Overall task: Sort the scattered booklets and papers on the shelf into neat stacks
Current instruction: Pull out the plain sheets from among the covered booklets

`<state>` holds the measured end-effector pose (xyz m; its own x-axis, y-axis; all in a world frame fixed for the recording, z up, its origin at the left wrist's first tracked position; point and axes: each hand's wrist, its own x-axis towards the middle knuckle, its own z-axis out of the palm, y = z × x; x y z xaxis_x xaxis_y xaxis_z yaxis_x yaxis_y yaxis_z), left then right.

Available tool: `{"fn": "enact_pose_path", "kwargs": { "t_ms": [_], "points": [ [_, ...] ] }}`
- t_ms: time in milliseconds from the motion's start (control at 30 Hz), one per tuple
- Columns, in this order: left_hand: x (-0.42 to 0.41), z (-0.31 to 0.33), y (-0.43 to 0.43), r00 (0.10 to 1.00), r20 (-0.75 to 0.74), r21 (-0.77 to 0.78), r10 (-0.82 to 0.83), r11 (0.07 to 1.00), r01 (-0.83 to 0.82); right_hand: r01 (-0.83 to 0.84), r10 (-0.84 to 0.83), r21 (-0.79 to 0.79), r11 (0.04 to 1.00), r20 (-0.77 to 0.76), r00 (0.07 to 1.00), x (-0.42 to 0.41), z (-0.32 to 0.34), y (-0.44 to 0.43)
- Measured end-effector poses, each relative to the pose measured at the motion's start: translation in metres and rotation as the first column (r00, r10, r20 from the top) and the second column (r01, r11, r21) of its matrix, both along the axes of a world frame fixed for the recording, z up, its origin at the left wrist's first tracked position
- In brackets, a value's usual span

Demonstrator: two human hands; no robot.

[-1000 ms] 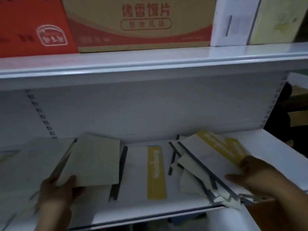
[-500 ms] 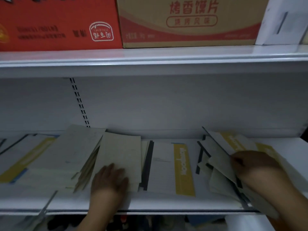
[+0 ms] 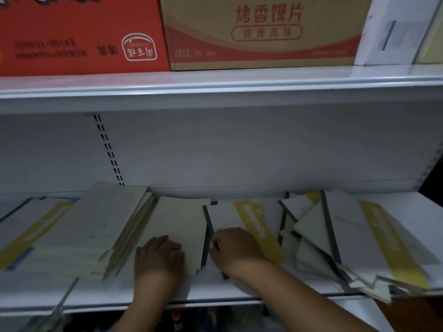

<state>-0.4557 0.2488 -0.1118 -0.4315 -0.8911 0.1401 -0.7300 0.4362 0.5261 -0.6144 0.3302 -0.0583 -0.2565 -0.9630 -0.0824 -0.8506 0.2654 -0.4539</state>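
Observation:
Booklets and papers lie along a white shelf (image 3: pixel 215 292). My left hand (image 3: pixel 159 256) rests flat, fingers together, on a plain pale booklet (image 3: pixel 182 219) at the middle. Just right of it, my right hand (image 3: pixel 233 248) grips the dark-spined left edge of a white booklet with a yellow stripe (image 3: pixel 257 224). A fanned pile of pale booklets (image 3: pixel 100 226) lies to the left, with a yellow-striped booklet (image 3: pixel 31 231) beyond it. A messy heap of striped booklets (image 3: pixel 347 240) spreads at the right and overhangs the shelf's front edge.
The upper shelf (image 3: pixel 215 85) hangs low over the work area and carries a red carton (image 3: pixel 72 34), a brown carton with red print (image 3: pixel 263 32) and a white box (image 3: pixel 393 29). A slotted upright (image 3: pixel 107 149) runs down the back panel.
My right hand left the right-hand heap and moved left onto the middle yellow-striped booklet. My left hand stayed on the plain booklet. The view shifted slightly.

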Motion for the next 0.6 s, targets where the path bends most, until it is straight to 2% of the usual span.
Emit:
{"fn": "enact_pose_path", "kwargs": {
  "t_ms": [67, 133, 233, 333, 367, 433, 500, 533, 600],
  "points": [
    [-0.013, 0.016, 0.016, 0.990, -0.138, -0.044, 0.033, 0.998, -0.040, 0.049, -0.043, -0.038, 0.998, 0.139, 0.989, -0.014, 0.005, 0.018],
    [-0.038, 0.034, 0.035, 0.955, -0.295, -0.002, 0.000, 1.000, 0.000, 0.170, -0.145, -0.151, 0.974, 0.160, 0.976, -0.037, 0.013, 0.039],
    [-0.084, 0.050, 0.058, 0.933, -0.324, 0.046, -0.155, 0.983, 0.180, 0.356, -0.326, -0.308, 0.883, 0.146, 0.934, -0.083, 0.028, 0.078],
    [-0.138, 0.060, 0.073, 0.918, -0.314, 0.122, -0.243, 0.948, 0.293, 0.581, -0.593, -0.395, 0.711, 0.106, 0.798, -0.137, 0.031, 0.121],
    [-0.154, 0.063, 0.077, 0.915, -0.315, 0.142, -0.252, 0.941, 0.308, 0.652, -0.673, -0.351, 0.672, 0.080, 0.736, -0.152, 0.030, 0.134],
    [-0.183, 0.063, 0.082, 0.918, -0.266, 0.151, -0.294, 0.928, 0.341, 0.748, -0.759, -0.147, 0.647, -0.033, 0.650, -0.176, 0.024, 0.157],
    [-0.205, 0.058, 0.085, 0.929, -0.166, 0.167, -0.331, 0.919, 0.357, 0.773, -0.765, 0.010, 0.634, -0.136, 0.629, -0.189, 0.016, 0.172],
    [-0.212, 0.057, 0.087, 0.930, -0.147, 0.178, -0.337, 0.916, 0.360, 0.775, -0.763, 0.040, 0.630, -0.150, 0.628, -0.194, 0.012, 0.177],
    [-0.222, 0.054, 0.090, 0.936, -0.162, 0.207, -0.312, 0.917, 0.342, 0.783, -0.777, 0.072, 0.618, -0.100, 0.622, -0.201, 0.006, 0.184]
  ]
}}
